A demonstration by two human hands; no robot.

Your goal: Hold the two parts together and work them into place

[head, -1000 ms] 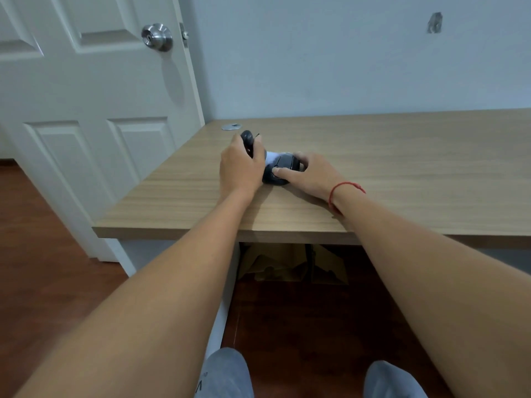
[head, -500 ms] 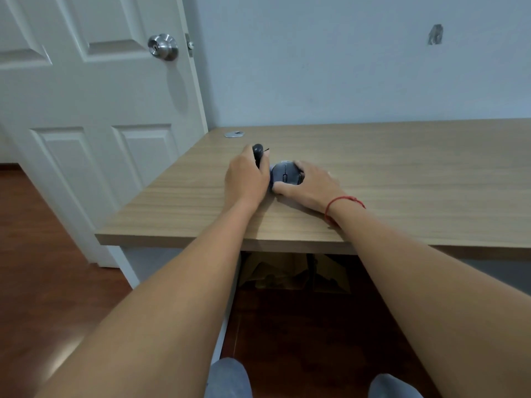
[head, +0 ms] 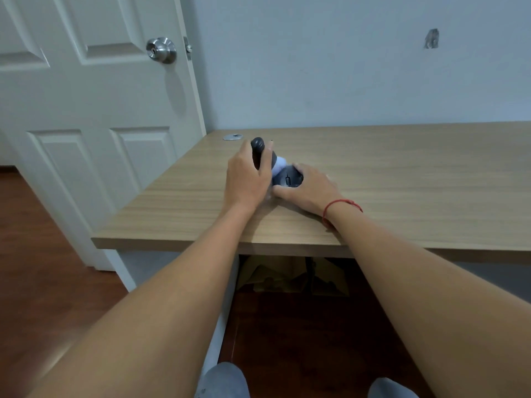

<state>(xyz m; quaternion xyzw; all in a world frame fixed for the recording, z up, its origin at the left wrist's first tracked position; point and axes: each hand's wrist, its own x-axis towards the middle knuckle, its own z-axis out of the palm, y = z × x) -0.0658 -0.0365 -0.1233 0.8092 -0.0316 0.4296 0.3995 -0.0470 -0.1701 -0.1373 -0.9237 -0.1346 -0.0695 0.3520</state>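
Observation:
My left hand (head: 247, 179) grips a dark rounded object (head: 256, 150) that stands upright out of my fist on the wooden desk (head: 402, 179). A pale bluish-white piece (head: 278, 164), perhaps a cloth or wipe, shows between the dark object and a dark grey computer mouse (head: 288, 177). My right hand (head: 309, 188) holds the mouse from its right side, thumb along the near edge and fingers curled over the far side. A red string bracelet circles my right wrist. What the dark object is cannot be told.
A white panelled door (head: 86, 116) with a metal knob (head: 161, 50) stands left of the desk. A round metal grommet (head: 232, 136) sits at the desk's far left corner. Cardboard (head: 290, 277) lies under the desk on the dark wood floor. My knees show at the bottom.
The pale piece, hidden half a second ago, shows again between the dark object and the mouse. Both hands stay together at the same spot on the desk.

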